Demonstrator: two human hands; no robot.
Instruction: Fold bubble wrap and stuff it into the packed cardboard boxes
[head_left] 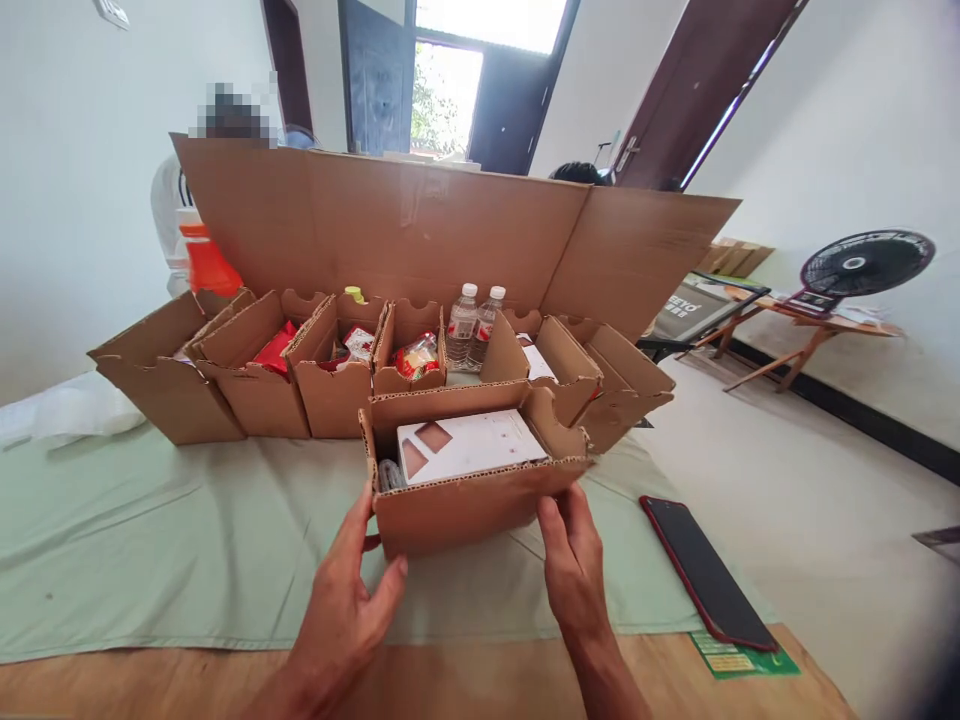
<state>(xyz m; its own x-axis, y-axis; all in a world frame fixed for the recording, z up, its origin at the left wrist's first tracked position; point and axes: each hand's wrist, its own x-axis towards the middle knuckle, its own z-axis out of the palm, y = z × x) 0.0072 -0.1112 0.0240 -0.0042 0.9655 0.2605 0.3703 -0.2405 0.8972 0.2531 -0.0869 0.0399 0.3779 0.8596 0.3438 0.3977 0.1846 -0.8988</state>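
Between my two hands is an open cardboard box, tilted a little above the green cloth. Inside it lies a white carton with brown diamond shapes, beside a small grey bundle at the left end. My left hand grips the box's lower left corner, thumb on the front and fingers round the side. At the lower right corner, my right hand holds the box, its fingertips partly hidden.
Behind stands a row of open cardboard boxes with packets inside, and two water bottles. A tall cardboard panel rises behind them. A dark phone lies at the right edge. Farther right, a fan sits on a wooden table.
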